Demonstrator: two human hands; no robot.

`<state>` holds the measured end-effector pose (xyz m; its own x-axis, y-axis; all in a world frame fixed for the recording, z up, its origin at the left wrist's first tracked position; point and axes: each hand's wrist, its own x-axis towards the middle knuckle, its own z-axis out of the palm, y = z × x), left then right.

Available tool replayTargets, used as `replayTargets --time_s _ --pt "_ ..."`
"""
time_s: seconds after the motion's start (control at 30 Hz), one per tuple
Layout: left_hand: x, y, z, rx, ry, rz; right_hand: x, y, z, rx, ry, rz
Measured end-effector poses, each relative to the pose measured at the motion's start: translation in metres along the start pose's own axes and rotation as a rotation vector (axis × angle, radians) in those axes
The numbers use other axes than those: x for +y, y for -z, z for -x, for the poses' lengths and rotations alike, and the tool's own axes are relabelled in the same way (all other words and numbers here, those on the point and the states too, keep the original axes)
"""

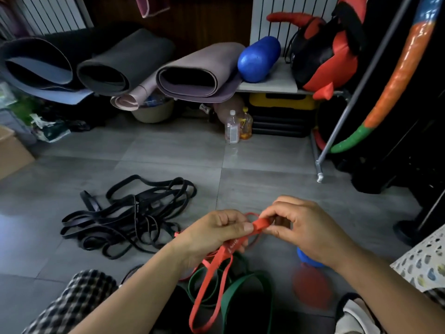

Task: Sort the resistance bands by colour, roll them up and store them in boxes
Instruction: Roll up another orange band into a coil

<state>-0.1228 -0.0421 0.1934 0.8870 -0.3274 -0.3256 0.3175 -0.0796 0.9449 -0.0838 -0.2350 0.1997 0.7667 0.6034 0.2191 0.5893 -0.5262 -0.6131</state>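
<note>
Nearest, the red band (216, 268) hangs in long loops over a green band (243, 285) on the floor (168, 153) between the person's knees. Just above, the left hand (212, 235) and right hand (305, 227) meet at its folded end. The fingers (284, 213) of both are curled tight, pinching the red strip. A tangle of black bands (130, 218) lies to the left, well apart. Beyond it, bare tiles run to the shelf rack. At the far left edge a cardboard box (12, 150) shows only its side, its contents unseen. Under the rolled mats (199, 73) a basin (154, 112) holds something unclear.
</note>
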Motion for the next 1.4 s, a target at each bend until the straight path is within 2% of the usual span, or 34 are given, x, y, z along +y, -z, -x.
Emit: replayTargets --time_s 0.2,0.37,0.57,0.67,0.8,0.9,1.23,1.33,1.4 --pt "-0.004 -0.003 -0.006 0.044 -0.025 0.008 0.001 0.002 -0.001 0.006 0.054 0.068" --pt "-0.002 -0.010 -0.008 0.128 -0.066 -0.053 -0.002 -0.005 0.000 -0.014 0.177 0.404" --pt "-0.003 -0.013 -0.007 0.114 -0.122 -0.126 -0.001 -0.014 0.001 -0.029 0.040 0.476" --pt "-0.002 -0.007 -0.005 0.087 -0.091 -0.058 -0.006 -0.003 -0.001 -0.057 -0.057 0.243" --pt "0.000 0.003 -0.002 -0.075 -0.049 0.231 -0.011 0.006 -0.004 -0.013 -0.066 -0.160" --pt "-0.005 0.005 -0.005 -0.184 -0.091 0.383 -0.011 0.003 -0.003 0.028 -0.023 -0.394" --pt "-0.022 -0.014 -0.009 -0.301 -0.136 0.708 -0.012 -0.027 -0.003 0.276 0.007 -0.658" --pt "-0.019 -0.009 -0.007 -0.251 -0.142 0.670 -0.012 -0.034 -0.005 0.271 -0.012 -0.677" --pt "-0.015 -0.002 -0.006 -0.180 -0.114 0.577 -0.013 -0.030 -0.006 0.227 0.003 -0.570"
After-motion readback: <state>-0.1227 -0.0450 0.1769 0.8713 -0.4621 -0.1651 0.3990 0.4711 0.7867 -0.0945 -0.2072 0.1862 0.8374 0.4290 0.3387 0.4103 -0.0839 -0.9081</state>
